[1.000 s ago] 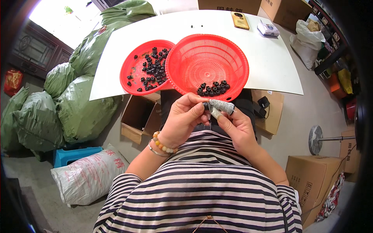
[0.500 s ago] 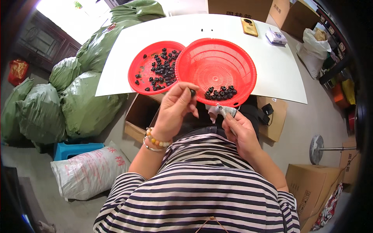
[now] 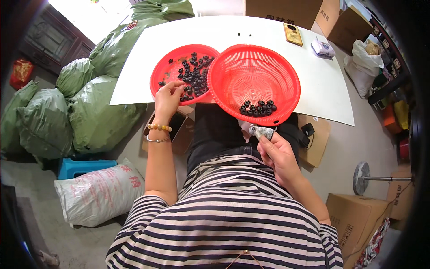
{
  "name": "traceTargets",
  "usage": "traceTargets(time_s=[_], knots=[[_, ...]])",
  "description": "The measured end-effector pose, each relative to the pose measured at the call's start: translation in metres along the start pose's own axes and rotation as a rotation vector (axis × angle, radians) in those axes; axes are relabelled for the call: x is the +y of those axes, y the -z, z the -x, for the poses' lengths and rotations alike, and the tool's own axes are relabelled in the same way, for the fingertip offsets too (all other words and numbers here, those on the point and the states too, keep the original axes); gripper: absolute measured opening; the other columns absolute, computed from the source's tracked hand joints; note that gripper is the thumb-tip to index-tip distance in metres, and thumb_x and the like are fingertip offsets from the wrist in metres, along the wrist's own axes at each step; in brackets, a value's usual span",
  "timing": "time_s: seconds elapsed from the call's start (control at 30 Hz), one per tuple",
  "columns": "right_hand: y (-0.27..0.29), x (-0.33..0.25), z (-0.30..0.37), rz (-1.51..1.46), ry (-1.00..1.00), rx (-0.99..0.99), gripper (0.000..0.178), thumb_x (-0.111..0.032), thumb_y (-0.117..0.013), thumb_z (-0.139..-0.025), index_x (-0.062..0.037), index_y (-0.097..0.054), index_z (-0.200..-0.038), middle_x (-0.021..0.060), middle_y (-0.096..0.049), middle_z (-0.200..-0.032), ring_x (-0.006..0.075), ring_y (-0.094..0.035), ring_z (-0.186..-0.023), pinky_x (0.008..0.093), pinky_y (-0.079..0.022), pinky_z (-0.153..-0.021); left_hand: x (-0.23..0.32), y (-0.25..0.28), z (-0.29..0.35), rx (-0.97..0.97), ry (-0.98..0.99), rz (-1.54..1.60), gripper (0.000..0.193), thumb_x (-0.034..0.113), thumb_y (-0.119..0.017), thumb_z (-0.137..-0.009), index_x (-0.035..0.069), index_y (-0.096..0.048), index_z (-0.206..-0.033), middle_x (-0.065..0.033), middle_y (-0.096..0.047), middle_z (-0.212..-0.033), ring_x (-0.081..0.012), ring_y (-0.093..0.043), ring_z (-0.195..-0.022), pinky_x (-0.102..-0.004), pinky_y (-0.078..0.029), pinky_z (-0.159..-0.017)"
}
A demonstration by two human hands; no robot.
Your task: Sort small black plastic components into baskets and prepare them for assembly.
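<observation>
My left hand point(image 3: 167, 99) reaches over the near left part of a red plastic tray point(image 3: 157, 67). Its fingers curl down, closed among small black ring-shaped parts point(image 3: 196, 77); what lies between the fingertips is hidden. In front of my body, my right hand point(image 3: 278, 153) grips a small hand tool point(image 3: 260, 131) whose upper end looks wrapped in silver. The tool's point is just below the near rim of a red plastic colander point(image 3: 293, 76), which tilts toward me and overlaps the tray. More black ring parts point(image 3: 259, 108) are gathered at the colander's near side.
On the white table point(image 3: 318, 89), a yellow phone point(image 3: 293, 34) and a small white-purple packet point(image 3: 323, 48) lie at the far right. Two tiny black bits sit at the back. Green sacks point(image 3: 105, 112) crowd the left; cardboard boxes point(image 3: 358, 219) stand at the right.
My left hand has moved left and forward from beside the colander's rim, where it pinched a black ring part, to the tray. My right hand still holds the tool in nearly the same place.
</observation>
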State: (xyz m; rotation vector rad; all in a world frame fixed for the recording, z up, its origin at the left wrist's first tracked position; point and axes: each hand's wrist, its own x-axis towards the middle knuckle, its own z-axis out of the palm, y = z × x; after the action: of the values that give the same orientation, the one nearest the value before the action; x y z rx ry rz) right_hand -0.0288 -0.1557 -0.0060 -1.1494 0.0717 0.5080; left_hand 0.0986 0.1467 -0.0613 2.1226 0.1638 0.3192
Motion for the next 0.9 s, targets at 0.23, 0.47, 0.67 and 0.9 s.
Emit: traceTargets(time_s=[0.23, 0.47, 0.67, 0.9], knots=[[0.001, 0.001, 0.0, -0.011, 0.0, -0.008, 0.02, -0.021, -0.051, -0.088, -0.0059, -0.053, -0.102, -0.0057, -0.043, -0.067, 0.0006, -0.03, -0.053, 0.0151, -0.024, -0.047, 0.04, -0.002, 0.003, 0.099, -0.177, 0.125, 0.015, 0.012, -0.06, -0.078, 0.002, -0.064, -0.089, -0.0069, -0.064, -0.072, -0.0104, -0.058, -0.061, -0.0233, -0.045, -0.057], [0.002, 0.003, 0.001, 0.001, 0.001, -0.011, 0.023, -0.02, -0.051, -0.088, -0.0062, -0.053, -0.106, -0.0073, -0.043, -0.068, 0.0006, -0.031, -0.054, 0.0158, -0.023, -0.048, 0.113, -0.039, 0.023, -0.257, -0.607, -0.088, 0.017, 0.007, -0.06, -0.074, 0.0, -0.061, -0.089, -0.0096, -0.063, -0.082, -0.019, -0.059, -0.074, -0.0282, -0.046, -0.067], [-0.003, 0.001, 0.004, 0.031, 0.075, 0.034, 0.018, -0.019, -0.048, -0.089, -0.0056, -0.054, -0.1, -0.0071, -0.041, -0.062, 0.0005, -0.029, -0.048, 0.0155, -0.021, -0.043, 0.118, -0.092, 0.012, -0.802, -0.728, -0.424, 0.018, 0.009, -0.057, -0.071, 0.004, -0.063, -0.087, -0.0174, -0.06, -0.076, -0.0324, -0.058, -0.073, -0.0381, -0.046, -0.066], [0.0, 0.001, 0.004, -0.001, 0.055, 0.013, 0.02, -0.019, -0.049, -0.088, -0.0057, -0.055, -0.102, -0.0074, -0.041, -0.064, 0.0003, -0.03, -0.051, 0.0147, -0.023, -0.045, 0.105, -0.124, 0.003, -0.813, -0.79, -0.608, 0.014, 0.008, -0.053, -0.071, 0.005, -0.063, -0.08, -0.0172, -0.06, -0.074, -0.0342, -0.058, -0.072, -0.0405, -0.046, -0.064]])
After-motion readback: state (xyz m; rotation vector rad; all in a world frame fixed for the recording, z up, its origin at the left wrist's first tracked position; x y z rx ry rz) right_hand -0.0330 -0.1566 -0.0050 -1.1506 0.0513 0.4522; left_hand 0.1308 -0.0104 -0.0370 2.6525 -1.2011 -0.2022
